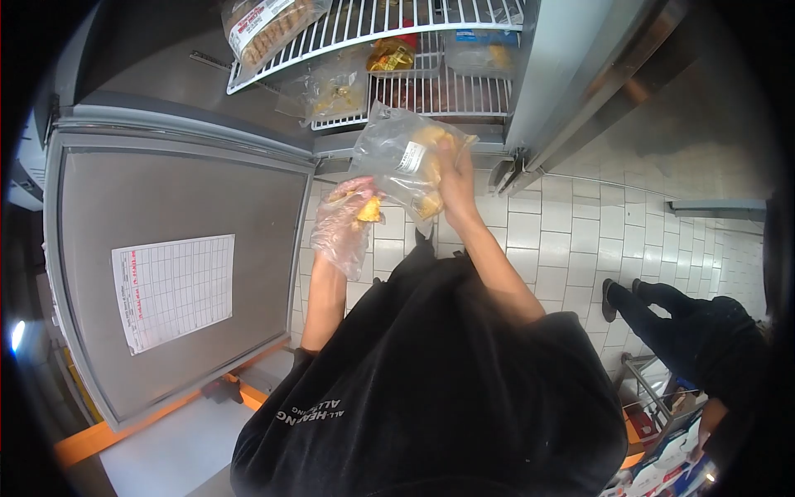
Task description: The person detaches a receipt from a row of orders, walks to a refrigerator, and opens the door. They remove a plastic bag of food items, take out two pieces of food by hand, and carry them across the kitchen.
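Observation:
In front of the open fridge, my right hand (455, 184) grips the right side of a clear plastic bag (399, 147) with a white label and yellowish pieces inside. My left hand (344, 215), inside a thin clear plastic glove, is closed around a yellow piece of food (369, 210), close to the bag's lower left side. Something pinkish shows at the top of the gloved hand; whether it is food or fingers I cannot tell.
White wire shelves (373, 35) hold a labelled bag of brown food (272, 29) and other bags. The open door (182, 190), with a paper chart (178, 290), stands at left. A person in dark clothes (704, 331) is at right, beside a metal cart (642, 377).

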`<control>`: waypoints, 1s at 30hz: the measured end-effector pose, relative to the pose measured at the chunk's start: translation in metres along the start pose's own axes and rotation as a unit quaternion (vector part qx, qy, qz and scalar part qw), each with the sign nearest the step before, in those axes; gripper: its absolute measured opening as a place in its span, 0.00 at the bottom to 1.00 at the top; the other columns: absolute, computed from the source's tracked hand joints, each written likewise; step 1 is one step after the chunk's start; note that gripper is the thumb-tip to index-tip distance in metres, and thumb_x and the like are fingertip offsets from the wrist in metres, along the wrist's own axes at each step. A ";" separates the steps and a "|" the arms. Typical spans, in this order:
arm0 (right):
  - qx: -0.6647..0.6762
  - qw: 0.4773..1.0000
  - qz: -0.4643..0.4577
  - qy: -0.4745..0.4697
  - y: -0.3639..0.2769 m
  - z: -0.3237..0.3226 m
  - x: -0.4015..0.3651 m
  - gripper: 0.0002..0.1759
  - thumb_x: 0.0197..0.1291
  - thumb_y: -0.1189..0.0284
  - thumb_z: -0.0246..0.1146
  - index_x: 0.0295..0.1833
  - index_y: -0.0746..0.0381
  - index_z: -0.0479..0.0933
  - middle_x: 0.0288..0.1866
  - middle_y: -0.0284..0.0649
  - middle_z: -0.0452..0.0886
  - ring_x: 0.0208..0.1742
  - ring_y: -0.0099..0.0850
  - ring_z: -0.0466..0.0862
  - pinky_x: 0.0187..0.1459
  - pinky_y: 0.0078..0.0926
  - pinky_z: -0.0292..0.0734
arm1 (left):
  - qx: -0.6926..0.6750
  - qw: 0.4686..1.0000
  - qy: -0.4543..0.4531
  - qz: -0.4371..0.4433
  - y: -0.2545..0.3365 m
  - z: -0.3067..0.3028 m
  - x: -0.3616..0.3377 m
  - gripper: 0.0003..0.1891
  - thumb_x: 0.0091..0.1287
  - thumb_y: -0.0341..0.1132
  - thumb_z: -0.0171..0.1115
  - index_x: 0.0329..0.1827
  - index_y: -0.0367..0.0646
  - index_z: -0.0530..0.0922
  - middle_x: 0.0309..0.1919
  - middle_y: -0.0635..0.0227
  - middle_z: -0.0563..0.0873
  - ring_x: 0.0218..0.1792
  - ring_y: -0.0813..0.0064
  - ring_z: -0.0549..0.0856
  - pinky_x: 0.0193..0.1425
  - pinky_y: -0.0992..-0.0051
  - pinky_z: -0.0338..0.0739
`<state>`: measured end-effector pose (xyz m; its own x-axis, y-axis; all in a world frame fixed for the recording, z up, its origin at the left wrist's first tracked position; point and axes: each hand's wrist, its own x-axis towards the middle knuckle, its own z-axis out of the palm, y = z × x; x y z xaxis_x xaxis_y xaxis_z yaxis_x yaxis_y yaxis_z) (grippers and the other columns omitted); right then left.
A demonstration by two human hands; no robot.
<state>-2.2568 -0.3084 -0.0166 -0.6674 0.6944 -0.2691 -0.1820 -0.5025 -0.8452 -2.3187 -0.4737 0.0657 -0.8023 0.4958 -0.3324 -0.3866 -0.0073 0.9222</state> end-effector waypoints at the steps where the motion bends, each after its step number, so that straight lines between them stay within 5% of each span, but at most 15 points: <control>1: 0.019 1.000 0.014 0.004 0.002 -0.003 -0.001 0.29 0.75 0.55 0.52 0.68 0.66 0.64 0.60 0.43 0.75 0.59 0.28 0.75 0.60 0.27 0.70 | -0.068 0.998 0.004 -0.008 -0.004 -0.002 0.000 0.18 0.61 0.25 0.70 0.53 0.29 0.79 0.46 0.55 0.86 0.45 0.66 0.87 0.37 0.72 0.83; 4: 0.023 0.998 0.059 -0.023 0.008 -0.016 -0.001 0.35 0.74 0.52 0.53 0.74 0.66 0.58 0.67 0.44 0.70 0.67 0.32 0.70 0.67 0.29 0.65 | -0.015 0.997 -0.023 -0.065 -0.012 -0.006 -0.005 0.24 0.61 0.29 0.70 0.60 0.31 0.75 0.52 0.55 0.84 0.52 0.63 0.85 0.44 0.71 0.83; 8: -0.002 0.999 0.038 -0.037 0.028 -0.023 -0.003 0.34 0.73 0.54 0.54 0.73 0.66 0.60 0.66 0.43 0.71 0.66 0.31 0.71 0.65 0.28 0.67 | 0.020 0.997 -0.036 -0.067 -0.027 0.004 -0.010 0.26 0.60 0.29 0.71 0.61 0.31 0.76 0.56 0.55 0.83 0.54 0.63 0.85 0.50 0.71 0.82; 10: 0.013 0.999 0.035 -0.030 0.031 -0.020 -0.006 0.25 0.73 0.58 0.56 0.64 0.65 0.69 0.56 0.41 0.78 0.56 0.28 0.78 0.56 0.27 0.74 | 0.033 0.998 -0.037 -0.033 -0.027 0.008 -0.012 0.25 0.60 0.29 0.72 0.60 0.31 0.77 0.55 0.58 0.84 0.53 0.66 0.85 0.55 0.73 0.80; 14: 0.085 0.991 0.102 0.001 0.025 -0.018 -0.012 0.21 0.72 0.62 0.58 0.62 0.65 0.71 0.55 0.40 0.78 0.52 0.26 0.79 0.52 0.27 0.76 | 0.079 0.993 -0.087 0.002 -0.029 0.006 -0.009 0.23 0.60 0.30 0.72 0.59 0.32 0.79 0.52 0.60 0.86 0.52 0.70 0.85 0.54 0.74 0.79; 16: 0.082 0.988 0.128 -0.039 0.027 -0.022 -0.009 0.20 0.70 0.65 0.60 0.62 0.64 0.71 0.53 0.39 0.79 0.50 0.25 0.80 0.50 0.26 0.78 | 0.215 0.973 -0.036 -0.069 -0.027 0.010 -0.007 0.23 0.60 0.30 0.72 0.59 0.34 0.80 0.49 0.60 0.87 0.50 0.75 0.85 0.53 0.77 0.79; 19: 0.131 0.984 0.102 -0.067 0.019 -0.019 -0.015 0.20 0.68 0.67 0.63 0.61 0.64 0.72 0.51 0.39 0.80 0.49 0.26 0.82 0.49 0.26 0.81 | 0.124 0.989 -0.005 -0.083 -0.037 0.011 -0.005 0.27 0.57 0.27 0.75 0.61 0.34 0.79 0.45 0.61 0.87 0.41 0.79 0.85 0.46 0.79 0.81; 22: 0.168 0.964 0.183 -0.092 0.013 -0.026 -0.015 0.21 0.65 0.68 0.65 0.61 0.64 0.73 0.50 0.39 0.81 0.49 0.27 0.83 0.49 0.27 0.82 | 0.144 0.987 -0.007 -0.065 -0.049 0.007 -0.004 0.30 0.56 0.27 0.76 0.64 0.37 0.77 0.43 0.64 0.87 0.39 0.81 0.84 0.45 0.80 0.80; 30: 0.158 0.957 0.209 -0.124 0.021 -0.029 -0.007 0.18 0.63 0.70 0.68 0.56 0.64 0.76 0.50 0.38 0.82 0.50 0.28 0.83 0.50 0.29 0.81 | 0.139 0.990 0.014 0.015 -0.053 0.017 -0.007 0.38 0.55 0.26 0.76 0.71 0.41 0.70 0.41 0.67 0.86 0.39 0.83 0.81 0.46 0.80 0.78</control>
<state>-2.2352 -0.3096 -0.0459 -0.8738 0.2751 -0.4010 -0.0457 -0.8674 -0.4955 -2.2845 -0.4615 0.0222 -0.8260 0.4740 -0.3050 -0.2250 0.2189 0.9495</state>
